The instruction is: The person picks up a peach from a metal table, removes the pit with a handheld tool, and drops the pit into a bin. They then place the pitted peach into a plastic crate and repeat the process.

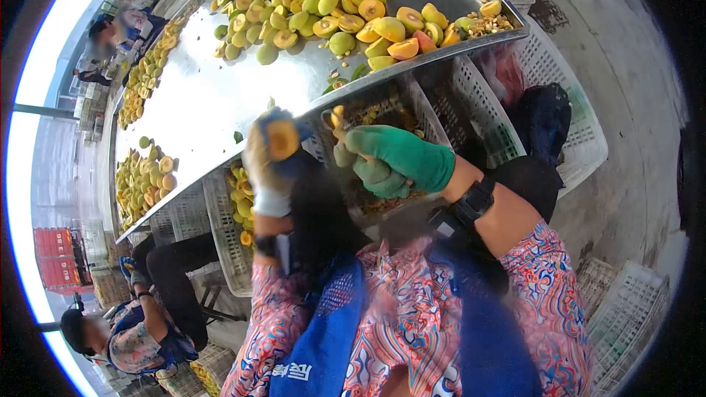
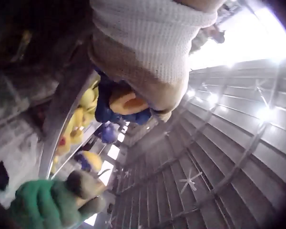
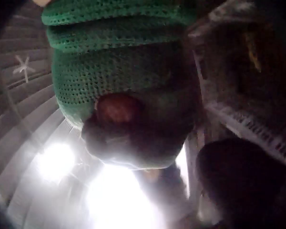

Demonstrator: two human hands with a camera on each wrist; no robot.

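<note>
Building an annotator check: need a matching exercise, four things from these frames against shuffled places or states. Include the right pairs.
Things
1. Left hand in white-and-blue glove
2. Right hand in green knit glove
3. Large pile of yellow-and-green cut fruit
4. Blue fabric vest

Places or states
A. Lies on the shiny metal table
B. Holds a round, orange-fleshed fruit half
C. Worn over a patterned shirt, with white characters on it
D. Pinches a small, partly hidden object

Right pairs: 1-B, 2-D, 3-A, 4-C
</note>
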